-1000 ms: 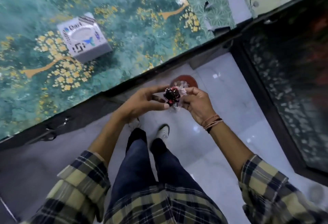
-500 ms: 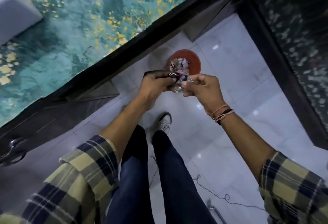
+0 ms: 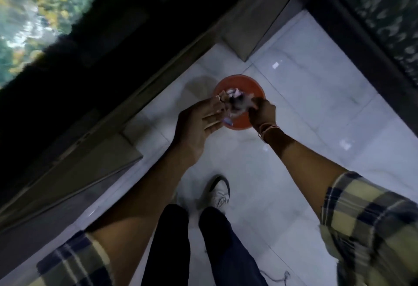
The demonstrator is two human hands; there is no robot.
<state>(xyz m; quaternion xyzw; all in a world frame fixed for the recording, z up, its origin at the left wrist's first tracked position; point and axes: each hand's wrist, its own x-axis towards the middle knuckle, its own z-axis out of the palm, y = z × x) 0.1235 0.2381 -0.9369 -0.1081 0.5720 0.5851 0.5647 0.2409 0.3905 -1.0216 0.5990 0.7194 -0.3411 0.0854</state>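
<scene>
A round orange bin [image 3: 239, 80] stands on the white marble floor with several scraps of wrapping inside. Over it, my right hand [image 3: 263, 113] pinches a crumpled clear and dark wrapper [image 3: 237, 104], which is blurred by motion. My left hand [image 3: 199, 125] hovers beside the bin's left side with its fingers straight and spread, the fingertips close to the wrapper. It holds nothing that I can see.
A dark furniture edge [image 3: 135, 43] with a teal and yellow patterned cover [image 3: 34, 14] runs along the left. Another dark patterned surface [image 3: 384, 9] borders the right. My white shoe [image 3: 220, 193] and legs are below the bin. A loose thread [image 3: 276, 277] lies on the floor.
Both hands have lowered from chest height to just over the orange bin. My left hand has let go of the wrapper and opened out; my right hand still holds it.
</scene>
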